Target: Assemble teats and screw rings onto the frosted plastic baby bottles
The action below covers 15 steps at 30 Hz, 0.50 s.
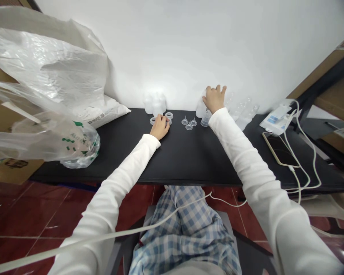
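Observation:
My left hand [160, 127] rests on the black table with its fingers closed on a translucent plastic ring [169, 121]. Two similar rings, one left [153, 120] and one behind [169, 115], lie beside it. Farther right, my right hand [215, 98] is raised among translucent bottles; its fingers are bent and their tips hidden, so what they grip cannot be made out. A frosted bottle [201, 108] stands just left of that hand, and a clear cup-like piece [205, 118] sits below it. Between the hands lie several clear pointed funnel-shaped pieces [189, 126].
Frosted bottles [156, 104] stand against the wall behind my left hand. More clear tapered pieces [245, 112] are right of my right hand. A phone [280, 149] with a white cable lies at the right. Large plastic bags [54, 72] fill the left end.

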Tool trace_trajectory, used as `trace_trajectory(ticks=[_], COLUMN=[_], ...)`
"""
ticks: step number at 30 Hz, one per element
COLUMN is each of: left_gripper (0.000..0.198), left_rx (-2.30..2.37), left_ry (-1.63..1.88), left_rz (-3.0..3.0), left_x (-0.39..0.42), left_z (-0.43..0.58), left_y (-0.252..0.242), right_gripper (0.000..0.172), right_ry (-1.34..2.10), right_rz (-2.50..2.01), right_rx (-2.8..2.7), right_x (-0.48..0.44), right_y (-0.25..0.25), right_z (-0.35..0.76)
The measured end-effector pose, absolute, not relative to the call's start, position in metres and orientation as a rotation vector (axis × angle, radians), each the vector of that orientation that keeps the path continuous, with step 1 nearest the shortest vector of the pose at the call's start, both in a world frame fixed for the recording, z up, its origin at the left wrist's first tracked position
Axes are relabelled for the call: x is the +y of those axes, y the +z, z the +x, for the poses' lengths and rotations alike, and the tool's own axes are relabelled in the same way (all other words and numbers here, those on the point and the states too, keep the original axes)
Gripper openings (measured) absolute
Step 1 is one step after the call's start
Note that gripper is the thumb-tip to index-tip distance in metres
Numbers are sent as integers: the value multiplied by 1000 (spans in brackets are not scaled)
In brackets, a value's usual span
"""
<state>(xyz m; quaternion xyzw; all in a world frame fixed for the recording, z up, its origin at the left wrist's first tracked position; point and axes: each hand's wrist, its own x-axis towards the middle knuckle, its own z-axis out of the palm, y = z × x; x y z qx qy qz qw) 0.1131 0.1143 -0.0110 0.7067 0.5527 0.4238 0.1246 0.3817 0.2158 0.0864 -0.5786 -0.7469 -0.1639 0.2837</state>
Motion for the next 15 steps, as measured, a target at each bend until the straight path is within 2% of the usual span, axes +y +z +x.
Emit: trace_trajectory(ticks=[4,7,11,15], left_gripper=[15,24,42,77], left_rx=[1586,1574,1424,1124], left_ry=[1268,1340,1455,1531], left_rz=[2061,2084,2126,2132], left_x=[119,120,115,105], left_z=[111,112,119,135], left_y=[-17,-17,-12,-11], right_gripper=[56,55,37,19], right_ry=[-523,-592,-582,-342], right_rz=[-1407,-1440,-1363,-1244], right_rx=[-1977,-1954,-1853,-1645], right_x=[214,200,151,104], right_y=[85,103,138,138], right_z=[387,384,364,341])
